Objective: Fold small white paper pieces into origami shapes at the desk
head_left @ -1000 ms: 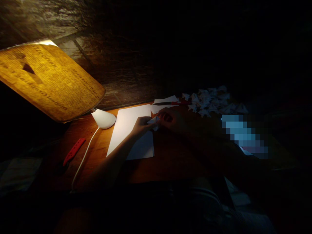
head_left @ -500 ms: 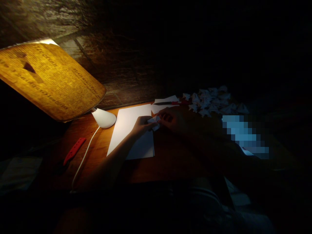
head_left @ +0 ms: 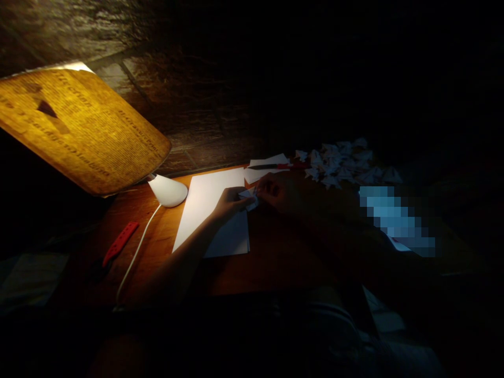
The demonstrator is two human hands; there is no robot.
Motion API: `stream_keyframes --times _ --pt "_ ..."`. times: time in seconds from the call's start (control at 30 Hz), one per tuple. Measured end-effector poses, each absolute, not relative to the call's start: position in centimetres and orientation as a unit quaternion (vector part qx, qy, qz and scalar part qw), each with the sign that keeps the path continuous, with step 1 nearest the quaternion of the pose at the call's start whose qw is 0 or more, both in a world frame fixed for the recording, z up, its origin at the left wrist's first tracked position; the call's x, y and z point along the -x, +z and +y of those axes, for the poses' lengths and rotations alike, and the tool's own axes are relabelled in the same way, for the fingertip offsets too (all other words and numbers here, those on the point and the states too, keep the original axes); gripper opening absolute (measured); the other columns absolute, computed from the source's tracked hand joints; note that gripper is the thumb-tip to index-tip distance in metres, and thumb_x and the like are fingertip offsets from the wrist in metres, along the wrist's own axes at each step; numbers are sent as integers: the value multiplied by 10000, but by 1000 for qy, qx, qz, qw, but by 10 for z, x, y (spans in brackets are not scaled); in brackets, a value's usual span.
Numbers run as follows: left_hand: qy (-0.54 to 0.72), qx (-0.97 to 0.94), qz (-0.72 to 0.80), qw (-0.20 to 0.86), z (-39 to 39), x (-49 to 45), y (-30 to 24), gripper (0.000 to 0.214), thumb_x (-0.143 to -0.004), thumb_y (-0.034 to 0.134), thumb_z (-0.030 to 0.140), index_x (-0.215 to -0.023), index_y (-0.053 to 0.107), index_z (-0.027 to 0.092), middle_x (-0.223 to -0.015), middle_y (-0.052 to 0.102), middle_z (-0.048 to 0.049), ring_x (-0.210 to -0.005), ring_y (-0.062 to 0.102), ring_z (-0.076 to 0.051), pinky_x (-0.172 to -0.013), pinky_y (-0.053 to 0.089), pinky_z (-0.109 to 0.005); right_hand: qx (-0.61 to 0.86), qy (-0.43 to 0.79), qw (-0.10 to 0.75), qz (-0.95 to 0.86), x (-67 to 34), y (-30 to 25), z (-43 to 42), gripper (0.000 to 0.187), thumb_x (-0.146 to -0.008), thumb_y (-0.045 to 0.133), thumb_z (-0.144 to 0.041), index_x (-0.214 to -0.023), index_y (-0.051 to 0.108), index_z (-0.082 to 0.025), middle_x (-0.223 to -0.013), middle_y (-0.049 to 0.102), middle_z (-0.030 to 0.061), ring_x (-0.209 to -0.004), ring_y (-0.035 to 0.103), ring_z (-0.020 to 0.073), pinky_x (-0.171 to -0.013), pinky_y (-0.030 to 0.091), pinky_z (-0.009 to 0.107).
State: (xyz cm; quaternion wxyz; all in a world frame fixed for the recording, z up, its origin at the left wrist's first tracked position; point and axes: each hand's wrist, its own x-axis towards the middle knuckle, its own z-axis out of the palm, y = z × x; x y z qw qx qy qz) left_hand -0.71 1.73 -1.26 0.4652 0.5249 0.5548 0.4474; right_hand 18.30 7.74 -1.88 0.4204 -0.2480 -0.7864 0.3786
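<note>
Between my two hands is a small folded piece of white paper (head_left: pixel 251 203), held above the right edge of a stack of white sheets (head_left: pixel 208 210). My left hand (head_left: pixel 229 202) pinches it from the left, thumb on top. My right hand (head_left: pixel 271 190) is closed at its right edge, fingertips pinched on the paper; much of this hand lies in shadow. Just behind the hands are smaller cut pieces of white paper (head_left: pixel 271 160) with a dark-bladed, red-handled tool (head_left: pixel 263 167) lying across them. A heap of folded paper shapes (head_left: pixel 338 163) sits to the right.
A lamp with a printed yellow shade (head_left: pixel 90 131) and white base (head_left: pixel 169 191) stands at the left, its white cord (head_left: pixel 136 254) running toward the front edge. Left of the cord lies a red-handled tool (head_left: pixel 120 244). A pixelated bright screen (head_left: pixel 394 218) lies at the right of the wooden table (head_left: pixel 283 262).
My right hand has shifted slightly, its fingers moving a little up along the folded paper's right side. My left hand stays nearly in place.
</note>
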Motion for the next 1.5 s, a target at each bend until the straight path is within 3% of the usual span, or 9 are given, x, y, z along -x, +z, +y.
stream_keyframes --times 0.17,0.37,0.63,0.97,1.17,1.5 --pt "460 -511 555 468 17 7 -14 460 -556 903 477 -667 630 123 -527 534 33 -463 431 -60 -451 272 -196 236 359 417 -801 -183 -21 78 103 -832 682 -175 -934 680 -195 -837 668 13 -691 556 143 -628 422 280" --pt "491 -512 530 464 17 5 -13 438 -572 911 455 -646 625 132 -527 519 44 -484 441 -58 -463 280 -193 217 339 423 -812 -185 -18 77 38 -826 675 -149 -828 685 -185 -842 671 30 -715 566 148 -654 436 286" --pt "500 -509 532 456 18 6 -15 377 -613 900 417 -706 675 129 -557 567 34 -519 499 -75 -486 336 -186 253 394 435 -769 -180 -27 82 64 -820 697 -235 -857 710 -184 -868 730 41 -727 598 156 -645 449 281" --pt "529 -517 479 473 23 12 -27 485 -643 909 464 -936 743 115 -831 752 -46 -768 686 -159 -738 524 -251 292 450 430 -726 -180 -28 83 116 -785 709 -291 -804 687 -179 -803 713 38 -720 618 177 -671 477 310" --pt "508 -522 509 459 24 10 -24 471 -573 926 479 -783 741 101 -739 744 -54 -695 675 -170 -681 525 -268 292 450 420 -732 -180 -28 81 123 -784 703 -298 -797 688 -177 -781 698 34 -703 593 166 -649 447 299" --pt "498 -498 527 476 21 10 -22 415 -581 915 431 -764 738 103 -694 734 -51 -591 656 -140 -590 545 -249 304 414 409 -754 -181 -26 79 115 -808 687 -297 -843 689 -187 -791 693 22 -661 543 145 -600 405 280"
